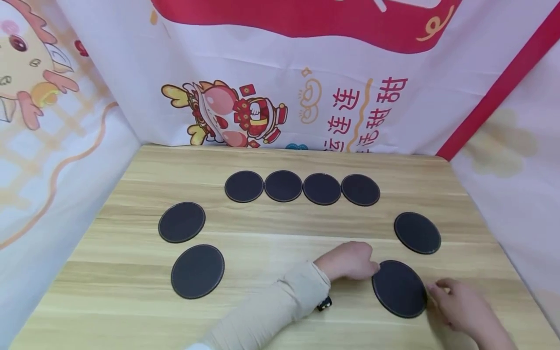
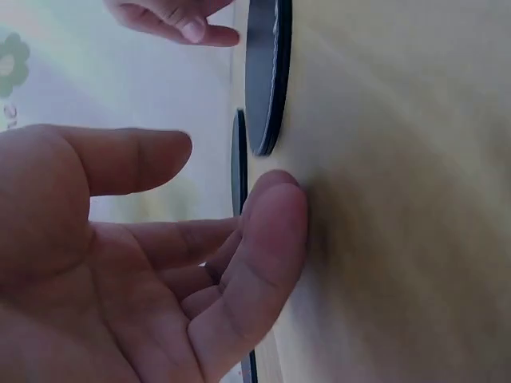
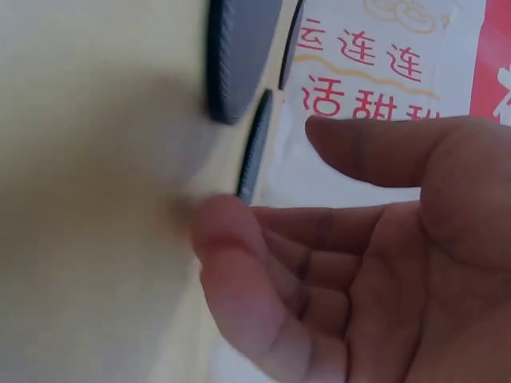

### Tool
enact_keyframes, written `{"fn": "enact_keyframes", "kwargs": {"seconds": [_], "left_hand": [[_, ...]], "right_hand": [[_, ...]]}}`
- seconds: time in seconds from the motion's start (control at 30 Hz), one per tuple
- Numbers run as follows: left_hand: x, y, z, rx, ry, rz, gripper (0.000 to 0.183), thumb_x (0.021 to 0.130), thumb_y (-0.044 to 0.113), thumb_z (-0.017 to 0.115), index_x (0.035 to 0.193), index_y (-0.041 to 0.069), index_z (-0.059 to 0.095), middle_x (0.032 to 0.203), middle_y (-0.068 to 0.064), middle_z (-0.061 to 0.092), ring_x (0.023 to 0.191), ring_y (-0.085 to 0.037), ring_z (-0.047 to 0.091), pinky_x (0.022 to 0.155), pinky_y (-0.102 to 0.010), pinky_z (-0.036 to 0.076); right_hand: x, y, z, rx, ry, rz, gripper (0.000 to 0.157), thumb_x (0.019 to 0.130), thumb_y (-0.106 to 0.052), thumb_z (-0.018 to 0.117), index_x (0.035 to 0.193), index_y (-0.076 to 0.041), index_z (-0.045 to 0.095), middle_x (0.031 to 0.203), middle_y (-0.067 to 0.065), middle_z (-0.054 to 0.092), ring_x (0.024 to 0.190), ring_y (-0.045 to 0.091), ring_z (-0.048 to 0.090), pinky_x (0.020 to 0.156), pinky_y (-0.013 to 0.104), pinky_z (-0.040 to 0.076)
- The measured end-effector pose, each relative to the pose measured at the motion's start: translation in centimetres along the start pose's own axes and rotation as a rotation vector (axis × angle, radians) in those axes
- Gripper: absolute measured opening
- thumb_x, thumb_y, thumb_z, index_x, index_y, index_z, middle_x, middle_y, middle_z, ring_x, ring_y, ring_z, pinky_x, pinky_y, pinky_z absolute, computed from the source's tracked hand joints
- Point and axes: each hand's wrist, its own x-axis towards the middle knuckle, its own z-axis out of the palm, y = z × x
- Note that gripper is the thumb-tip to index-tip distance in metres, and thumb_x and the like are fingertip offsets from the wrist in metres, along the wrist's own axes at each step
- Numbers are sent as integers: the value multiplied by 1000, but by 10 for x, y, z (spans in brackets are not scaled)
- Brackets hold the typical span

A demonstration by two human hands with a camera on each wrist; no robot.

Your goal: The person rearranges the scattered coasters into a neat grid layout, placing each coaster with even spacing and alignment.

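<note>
A round black coaster (image 1: 399,289) with a stitched rim lies flat on the wooden table between my two hands. At its left edge is my left hand (image 1: 350,261), which looks close to the rim in the head view. My right hand (image 1: 461,306) is by the opposite edge. In the left wrist view, thumb and loosely bent fingers (image 2: 255,263) stand apart, holding nothing, with a gap to the coaster (image 2: 266,80). Likewise the right wrist view has the thumb and fingers (image 3: 247,279) spread with nothing between them, below the coaster (image 3: 243,56).
Another black coaster (image 1: 417,233) lies behind at the right. Several coasters touch in a row at the back, one of them here (image 1: 283,185). Two more, an upper (image 1: 182,222) and a lower (image 1: 198,271), lie at the left. Printed cloth (image 1: 262,58) hangs behind the table.
</note>
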Motion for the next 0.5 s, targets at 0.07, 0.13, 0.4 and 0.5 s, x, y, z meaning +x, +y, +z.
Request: {"fn": "enact_keyframes", "kwargs": {"seconds": [0.07, 0.13, 0.4, 0.5], "left_hand": [[-4, 5, 4, 3, 16, 0, 38, 100, 33, 58, 68, 14, 55, 65, 2, 54, 56, -14, 51, 55, -25, 42], [-7, 9, 7, 2, 29, -4, 40, 101, 34, 57, 66, 15, 54, 65, 2, 53, 57, -14, 51, 54, -24, 41], [-7, -2, 9, -123, 114, -12, 41, 99, 27, 56, 60, 16, 48, 56, 4, 45, 47, -13, 43, 46, -25, 36], [-4, -12, 8, -228, 143, -17, 41, 97, 23, 59, 58, 16, 46, 51, 5, 41, 43, -11, 38, 44, -25, 31]], "right_hand": [[-5, 1, 9, 41, -10, 14, 52, 108, -32, 46, 125, 17, 54, 63, 3, 57, 57, 19, 58, 59, 35, 45], [-7, -2, 15, 96, -12, 21, 51, 107, -29, 47, 129, 16, 52, 70, 5, 61, 62, 19, 59, 60, 34, 48], [-4, -19, 27, 362, -4, 9, 48, 105, -11, 52, 140, 18, 38, 93, 14, 67, 71, 24, 68, 61, 36, 59], [-1, -23, 29, 425, -13, -13, 49, 104, -8, 53, 142, 16, 33, 92, 15, 64, 72, 26, 68, 62, 37, 59]]}}
